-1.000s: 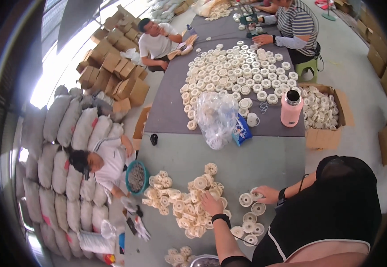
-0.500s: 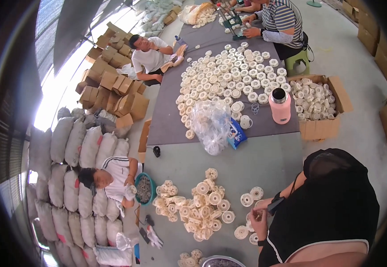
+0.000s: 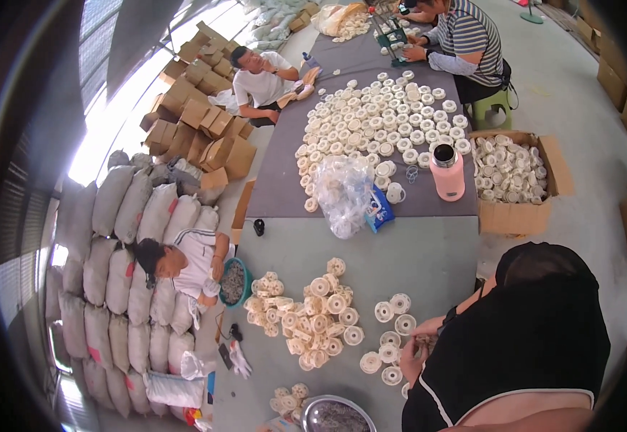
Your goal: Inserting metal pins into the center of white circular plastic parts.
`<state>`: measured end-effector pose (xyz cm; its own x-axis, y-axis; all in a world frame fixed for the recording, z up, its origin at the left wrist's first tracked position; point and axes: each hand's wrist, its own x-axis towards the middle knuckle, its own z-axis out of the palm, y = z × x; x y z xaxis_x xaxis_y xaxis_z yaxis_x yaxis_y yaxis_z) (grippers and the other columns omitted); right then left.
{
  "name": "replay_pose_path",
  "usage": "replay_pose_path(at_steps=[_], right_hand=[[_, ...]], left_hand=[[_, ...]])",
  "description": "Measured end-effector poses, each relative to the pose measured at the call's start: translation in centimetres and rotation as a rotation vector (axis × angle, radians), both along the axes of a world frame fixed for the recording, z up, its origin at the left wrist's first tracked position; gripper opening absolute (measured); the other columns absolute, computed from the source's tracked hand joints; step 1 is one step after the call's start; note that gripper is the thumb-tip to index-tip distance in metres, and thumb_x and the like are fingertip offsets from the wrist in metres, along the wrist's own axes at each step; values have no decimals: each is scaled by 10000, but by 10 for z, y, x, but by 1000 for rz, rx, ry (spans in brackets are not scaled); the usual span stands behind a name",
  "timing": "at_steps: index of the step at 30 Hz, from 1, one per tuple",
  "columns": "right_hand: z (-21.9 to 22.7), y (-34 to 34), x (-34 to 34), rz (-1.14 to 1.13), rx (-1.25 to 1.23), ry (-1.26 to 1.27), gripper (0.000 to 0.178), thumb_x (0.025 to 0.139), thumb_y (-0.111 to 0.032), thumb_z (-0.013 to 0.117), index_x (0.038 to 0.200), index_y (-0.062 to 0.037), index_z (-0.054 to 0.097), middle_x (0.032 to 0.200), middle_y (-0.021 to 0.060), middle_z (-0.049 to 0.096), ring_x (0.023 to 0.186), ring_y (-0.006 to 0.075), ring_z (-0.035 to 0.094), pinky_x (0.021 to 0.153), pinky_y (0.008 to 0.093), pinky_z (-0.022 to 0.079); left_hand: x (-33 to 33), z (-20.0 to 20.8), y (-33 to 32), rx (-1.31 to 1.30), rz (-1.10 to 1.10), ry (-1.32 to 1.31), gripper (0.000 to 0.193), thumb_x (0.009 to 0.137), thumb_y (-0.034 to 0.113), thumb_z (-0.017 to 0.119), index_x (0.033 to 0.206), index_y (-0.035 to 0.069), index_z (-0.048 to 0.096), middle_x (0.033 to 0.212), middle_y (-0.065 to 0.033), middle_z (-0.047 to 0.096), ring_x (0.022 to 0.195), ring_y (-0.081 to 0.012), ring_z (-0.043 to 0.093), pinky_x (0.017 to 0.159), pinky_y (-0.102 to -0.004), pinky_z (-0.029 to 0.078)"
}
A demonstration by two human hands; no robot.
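Note:
At the table's right edge, my right hand [image 3: 427, 327] and my left hand [image 3: 411, 364] are drawn close together. The fingers of both are bent in around something small that I cannot make out; the fingers and my black top partly hide it. Beside them on the table [image 3: 428, 252] lie several cream round wheel-like plastic parts [image 3: 388, 353], flat and close together. Farther left spreads a heaped pile of similar parts [image 3: 320, 317]. My left wrist is mostly covered by the black top.
A metal bowl [image 3: 312, 412] of small dark pieces stands near the front. Across the table a person [image 3: 191, 266] works by a teal basin [image 3: 247, 282]. Farther off are a plastic bag [image 3: 342, 194], a pink bottle [image 3: 448, 176], many white parts [image 3: 371, 115] and a filled carton [image 3: 515, 216].
The whole view has shifted slightly, so the table and piles sit a little differently in it. My hands stay together at the table edge, with their fingers slightly repositioned.

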<state>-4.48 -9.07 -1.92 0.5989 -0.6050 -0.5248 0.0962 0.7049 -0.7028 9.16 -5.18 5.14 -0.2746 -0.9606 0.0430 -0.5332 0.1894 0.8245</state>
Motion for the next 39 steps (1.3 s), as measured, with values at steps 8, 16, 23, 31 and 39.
replay_pose_path(at_steps=[8, 16, 23, 31, 39], right_hand=[[27, 7, -1, -191, 24, 290, 411, 807, -409, 447, 843, -36, 614, 841, 68, 592, 738, 158, 510, 673, 306, 407], [36, 12, 2, -356, 8, -11, 439, 783, -397, 493, 1028, -35, 533, 903, 70, 573, 756, 158, 512, 668, 304, 414], [32, 11, -1, 10, -334, 13, 425, 834, -386, 397, 1006, -26, 541, 979, 56, 569, 857, 193, 529, 771, 334, 385], [18, 2, 12, -235, -136, 324, 362, 815, -351, 425, 885, -30, 576, 850, 102, 598, 754, 185, 560, 708, 323, 426], [53, 3, -5, 25, -1029, 766, 271, 729, -171, 547, 982, -81, 515, 876, 102, 571, 829, 260, 558, 708, 344, 449]], left_hand=[[-11, 9, 4, -209, 98, -161, 298, 669, 153, 639, 953, 74, 597, 747, -88, 588, 652, -209, 568, 587, -309, 450], [-11, -10, 4, 28, 249, 97, 335, 666, 101, 640, 983, 28, 559, 785, -115, 580, 669, -202, 574, 617, -292, 455], [3, -10, 10, -120, 131, -6, 322, 633, 87, 674, 924, 3, 567, 759, -110, 583, 685, -201, 579, 626, -278, 450], [-12, 5, 6, -161, 233, -87, 261, 625, 61, 655, 860, 17, 551, 716, -96, 538, 598, -215, 531, 578, -295, 426], [-9, 12, -2, 158, 182, 159, 353, 720, 117, 609, 1039, 3, 510, 876, -95, 577, 817, -154, 557, 710, -261, 436]])
